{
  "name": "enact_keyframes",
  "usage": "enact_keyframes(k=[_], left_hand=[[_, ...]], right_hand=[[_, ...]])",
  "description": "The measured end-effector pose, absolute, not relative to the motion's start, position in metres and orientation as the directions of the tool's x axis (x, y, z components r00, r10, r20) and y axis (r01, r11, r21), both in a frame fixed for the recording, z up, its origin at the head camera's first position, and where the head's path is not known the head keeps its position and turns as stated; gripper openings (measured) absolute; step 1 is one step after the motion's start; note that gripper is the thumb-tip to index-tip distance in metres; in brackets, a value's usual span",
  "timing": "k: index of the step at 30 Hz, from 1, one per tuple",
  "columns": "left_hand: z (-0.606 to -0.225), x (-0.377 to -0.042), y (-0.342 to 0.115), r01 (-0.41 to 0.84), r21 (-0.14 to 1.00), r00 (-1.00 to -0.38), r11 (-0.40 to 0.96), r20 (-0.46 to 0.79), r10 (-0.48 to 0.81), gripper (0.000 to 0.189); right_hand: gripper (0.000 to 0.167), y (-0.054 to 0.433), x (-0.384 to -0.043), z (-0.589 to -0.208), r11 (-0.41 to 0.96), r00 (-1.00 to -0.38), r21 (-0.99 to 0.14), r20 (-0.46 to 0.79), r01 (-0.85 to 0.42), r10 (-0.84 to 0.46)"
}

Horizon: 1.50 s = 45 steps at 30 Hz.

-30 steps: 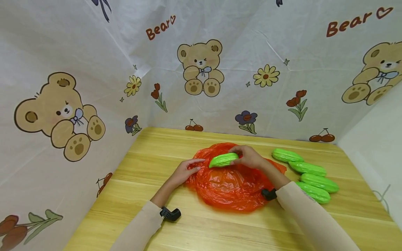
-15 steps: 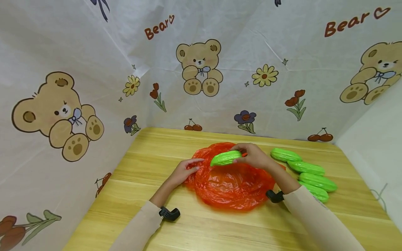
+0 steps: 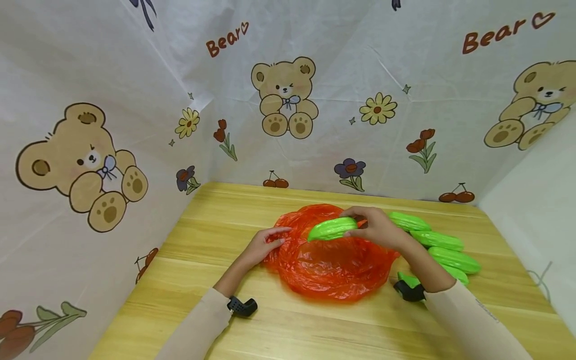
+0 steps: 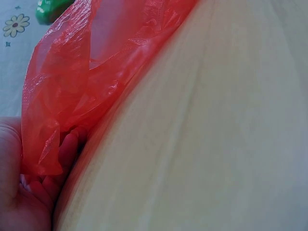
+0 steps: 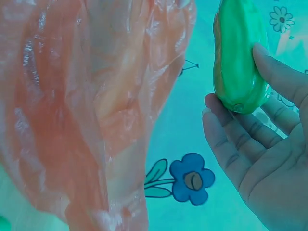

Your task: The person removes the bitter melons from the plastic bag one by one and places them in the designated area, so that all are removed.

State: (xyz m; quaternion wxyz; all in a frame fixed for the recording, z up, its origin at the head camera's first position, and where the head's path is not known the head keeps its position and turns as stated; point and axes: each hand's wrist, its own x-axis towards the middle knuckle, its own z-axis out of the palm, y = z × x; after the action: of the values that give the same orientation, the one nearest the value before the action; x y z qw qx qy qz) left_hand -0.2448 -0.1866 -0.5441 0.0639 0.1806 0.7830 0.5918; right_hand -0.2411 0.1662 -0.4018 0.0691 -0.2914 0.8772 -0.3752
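Note:
My right hand (image 3: 380,230) grips one end of a bright green, ridged bitter melon (image 3: 332,229), which looks like a shiny model. It is held above a red plastic bag (image 3: 333,270) that lies spread on the table. In the right wrist view the thumb presses one side of the bitter melon (image 5: 238,57), with the fingers behind it. My left hand (image 3: 261,246) is at the bag's left edge. In the left wrist view a fold of the bag (image 4: 72,91) runs between the thumb and the curled fingers (image 4: 67,149).
Several more bitter melons (image 3: 454,260) lie in a slanting row on the right of the wooden table (image 3: 279,330), partly hidden by the right forearm. A printed bear cloth (image 3: 180,75) hangs behind and at the left. A black wrist camera (image 3: 408,291) sits on the right wrist.
The right hand has moved to the right with the bitter melon, which now hangs farther right above the bag. The left hand has stayed at the bag's edge.

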Motion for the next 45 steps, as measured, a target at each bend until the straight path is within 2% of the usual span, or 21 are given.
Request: enact_keyframes(k=[23, 29, 39, 45], left_hand=[[-0.543, -0.242, -0.187, 0.207, 0.958, -0.920, 0.199, 0.121, 0.373, 0.036], [-0.543, -0.242, -0.186, 0.209, 0.957, -0.921, 0.201, 0.123, 0.370, 0.036], [-0.543, -0.241, -0.186, 0.198, 0.958, -0.924, 0.207, 0.112, 0.365, 0.036], [-0.542, -0.241, -0.186, 0.206, 0.958, -0.921, 0.200, 0.120, 0.371, 0.037]], right_hand=[[0.041, 0.223, -0.167, -0.383, 0.612, -0.863, -0.629, 0.211, -0.480, -0.459], [0.040, 0.236, -0.148, -0.380, 0.598, -0.870, -0.643, 0.252, -0.478, -0.425], [0.050, 0.264, -0.126, -0.387, 0.599, -0.850, -0.603, 0.344, -0.526, -0.399], [0.049, 0.282, -0.114, -0.387, 0.637, -0.866, -0.587, 0.351, -0.500, -0.356]])
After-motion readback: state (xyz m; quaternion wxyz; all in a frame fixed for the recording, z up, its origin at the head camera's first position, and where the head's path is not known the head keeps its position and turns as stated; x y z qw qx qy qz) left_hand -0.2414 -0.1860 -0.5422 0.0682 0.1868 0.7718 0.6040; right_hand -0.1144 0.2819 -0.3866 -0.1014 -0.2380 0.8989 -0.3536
